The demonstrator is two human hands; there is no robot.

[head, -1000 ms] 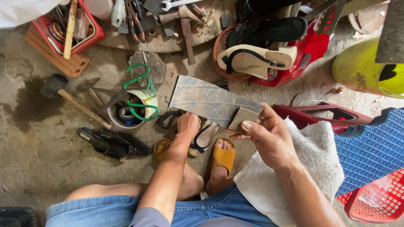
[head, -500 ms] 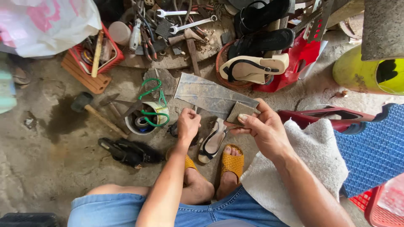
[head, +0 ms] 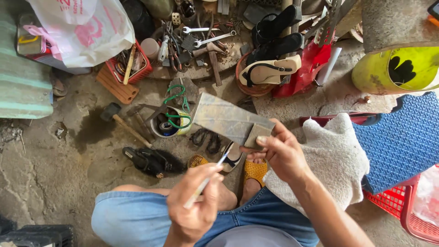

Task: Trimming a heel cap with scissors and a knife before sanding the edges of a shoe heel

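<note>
Rough grey concrete floor (head: 55,178) fills the scene, stained dark left of centre and crowded with tools along the top of the frame. At the centre right, the right hand (head: 280,153) is closed on the near end of a flat grey sheet of material (head: 226,119), thumb on top and fingers beneath, with a small tan block (head: 257,135) pinched against the sheet's lower right corner; the sheet slants up toward the centre of the frame. Lower centre, the left hand (head: 196,206) is curled shut around a thin white stick-like tool (head: 206,180), whose tip points up toward the sheet without touching it. A grey-white cloth (head: 336,158) lies over the person's right knee, just beside the right wrist. Below the sheet stand a tin can (head: 169,126) draped with a green cord, a hammer (head: 123,121) to its left, and a black shoe (head: 148,160) near the lower centre left. An orange sandal (head: 254,170) shows on the person's foot. A red basket (head: 132,64) of tools sits at the upper left, wrenches (head: 208,36) at the top centre, a yellow container (head: 395,71) at the upper right
</note>
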